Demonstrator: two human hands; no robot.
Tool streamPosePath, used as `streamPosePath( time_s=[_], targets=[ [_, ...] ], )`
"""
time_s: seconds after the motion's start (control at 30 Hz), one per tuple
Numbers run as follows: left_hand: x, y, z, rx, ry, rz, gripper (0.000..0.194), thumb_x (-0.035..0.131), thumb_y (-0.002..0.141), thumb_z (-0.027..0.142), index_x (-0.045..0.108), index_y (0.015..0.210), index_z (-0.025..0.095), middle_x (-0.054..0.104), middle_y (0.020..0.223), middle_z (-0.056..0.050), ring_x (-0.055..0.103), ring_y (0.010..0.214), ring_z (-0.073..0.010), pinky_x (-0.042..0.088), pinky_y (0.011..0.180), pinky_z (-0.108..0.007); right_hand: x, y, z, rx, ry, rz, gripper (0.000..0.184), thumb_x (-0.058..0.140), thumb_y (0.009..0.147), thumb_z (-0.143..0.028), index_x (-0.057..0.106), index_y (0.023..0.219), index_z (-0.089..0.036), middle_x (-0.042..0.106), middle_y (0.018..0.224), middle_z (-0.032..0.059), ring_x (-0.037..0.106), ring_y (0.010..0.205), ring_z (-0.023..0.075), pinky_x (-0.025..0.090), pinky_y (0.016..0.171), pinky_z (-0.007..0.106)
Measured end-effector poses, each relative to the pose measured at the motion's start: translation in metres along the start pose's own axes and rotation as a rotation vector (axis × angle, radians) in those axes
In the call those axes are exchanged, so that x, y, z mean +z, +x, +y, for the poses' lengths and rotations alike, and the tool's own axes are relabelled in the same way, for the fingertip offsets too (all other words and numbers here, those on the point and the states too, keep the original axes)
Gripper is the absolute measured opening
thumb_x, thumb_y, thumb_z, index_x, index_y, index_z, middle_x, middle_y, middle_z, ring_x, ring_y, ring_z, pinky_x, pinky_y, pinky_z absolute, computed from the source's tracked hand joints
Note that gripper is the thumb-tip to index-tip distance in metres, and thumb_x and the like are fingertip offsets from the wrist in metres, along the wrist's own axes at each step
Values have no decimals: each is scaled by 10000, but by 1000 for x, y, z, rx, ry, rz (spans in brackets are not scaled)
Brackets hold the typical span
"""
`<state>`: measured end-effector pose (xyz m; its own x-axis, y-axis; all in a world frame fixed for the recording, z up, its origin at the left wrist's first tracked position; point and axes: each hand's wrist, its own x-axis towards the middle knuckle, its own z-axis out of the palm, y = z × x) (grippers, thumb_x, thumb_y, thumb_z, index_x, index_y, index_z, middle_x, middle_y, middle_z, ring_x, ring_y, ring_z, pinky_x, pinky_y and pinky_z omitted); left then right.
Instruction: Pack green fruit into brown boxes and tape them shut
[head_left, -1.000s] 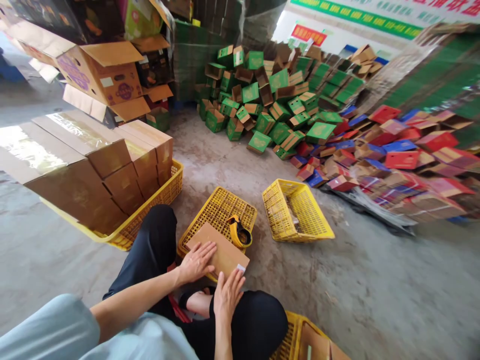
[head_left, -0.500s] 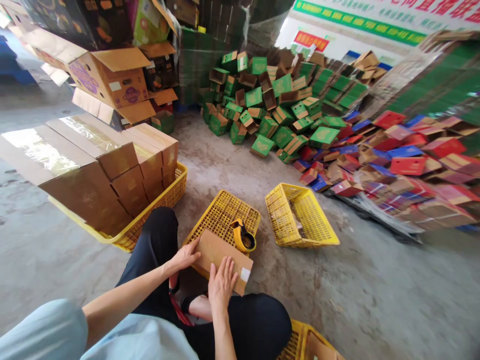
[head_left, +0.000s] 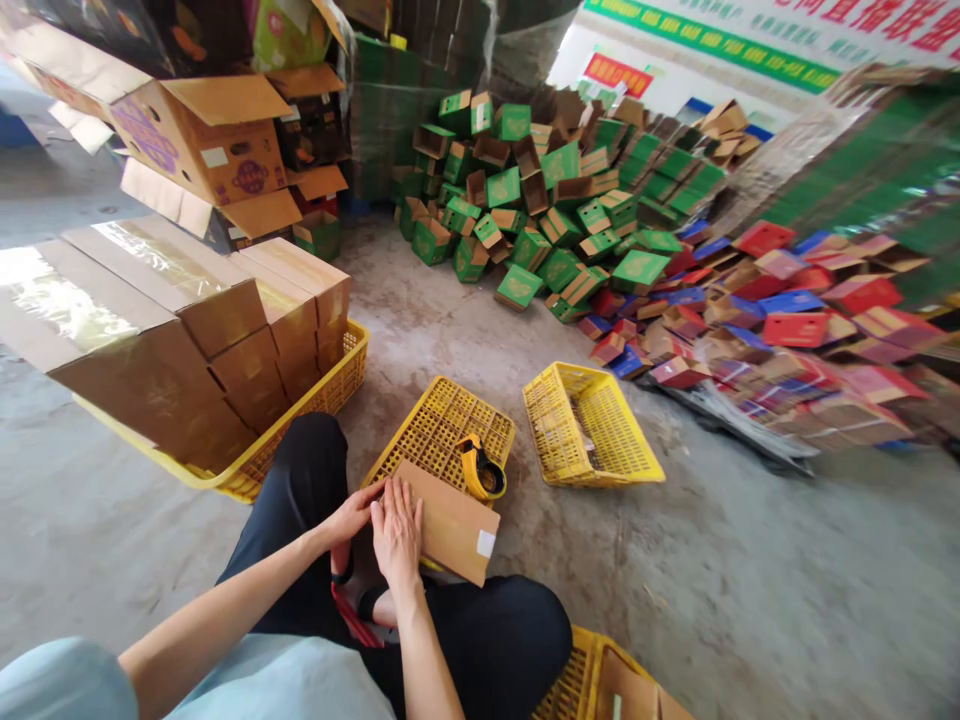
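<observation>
Head view shows the cardboard box (head_left: pixel 450 520) lying at a slant over the near end of a yellow lattice crate (head_left: pixel 442 415), between two bent knees in dark trousers (head_left: pixel 510 630). A white label (head_left: pixel 485 543) sits near its right end. The right hand (head_left: pixel 397 535) lies on the left part of the box top, fingers out nearly straight and narrowly spaced (palm down, back of the hand up). The left hand (head_left: pixel 352 515) reaches to the box's left end, its fingers close together and partly hidden behind the right hand, so I cannot tell how firmly they grip.

Just beyond the box, a yellow tape dispenser (head_left: pixel 481 470) rests on the crate. To the right stands an open yellow crate (head_left: pixel 555 425); to the left, a long yellow crate (head_left: pixel 300 425) holds tightly packed taped cartons (head_left: pixel 225 350). Farther off are open fruit cartons (head_left: pixel 240 165), stacked, then a heap of green boxes (head_left: pixel 517 285) and, right of it, red and blue boxes (head_left: pixel 795 330) (blurred toward the edge).
</observation>
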<state>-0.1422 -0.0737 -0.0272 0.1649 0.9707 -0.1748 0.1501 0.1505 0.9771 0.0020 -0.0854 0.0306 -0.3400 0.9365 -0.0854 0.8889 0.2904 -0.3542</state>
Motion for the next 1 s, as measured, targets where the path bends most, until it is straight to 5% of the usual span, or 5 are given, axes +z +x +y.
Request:
streamPosePath(
  time_s=[0.3,0.5,0.63,0.77,1.0],
  targets=[
    [1,-3,-2,25,116,-75,662,513,968,381,424,1608,237,459,1617,-22,413,1517,-269,265,1285,-473,-14,-56,90,260,-88,107,696,199,1079,-575,395,1606,-163,415,1632,168,345,1548,315,283,1234,604],
    [10,-9,1,208,567,-2,610,389,1053,390,373,1624,175,313,1698,-97,269,1583,-270,274,1288,-464,-20,-88,148,444,-37,167,909,69,1015,-694,389,1601,-76,348,1661,200,298,1561,367,299,1211,621],
    [27,-14,9,291,800,-15,723,474,1042,511,308,1646,151,236,1716,-151,172,1603,-334,167,1300,-549,-13,-88,147,476,-8,184,930,61,1012,-674,339,1607,-15,264,1687,233,248,1577,372,318,1208,588],
    [48,-17,17,357,842,-148,957,601,948,649,231,1668,138,194,1721,-181,131,1604,-369,113,1302,-564,-6,-86,133,506,-54,212,851,73,1041,-596,307,1618,-16,260,1685,244,247,1576,376,287,1211,624],
    [67,-18,13,389,949,-201,1037,723,854,676,274,1659,201,61,1735,-198,97,1596,-434,149,1267,-633,17,-83,98,332,-128,210,734,176,1082,-528,326,1619,-50,325,1664,230,292,1565,351,286,1233,577]
  ],
)
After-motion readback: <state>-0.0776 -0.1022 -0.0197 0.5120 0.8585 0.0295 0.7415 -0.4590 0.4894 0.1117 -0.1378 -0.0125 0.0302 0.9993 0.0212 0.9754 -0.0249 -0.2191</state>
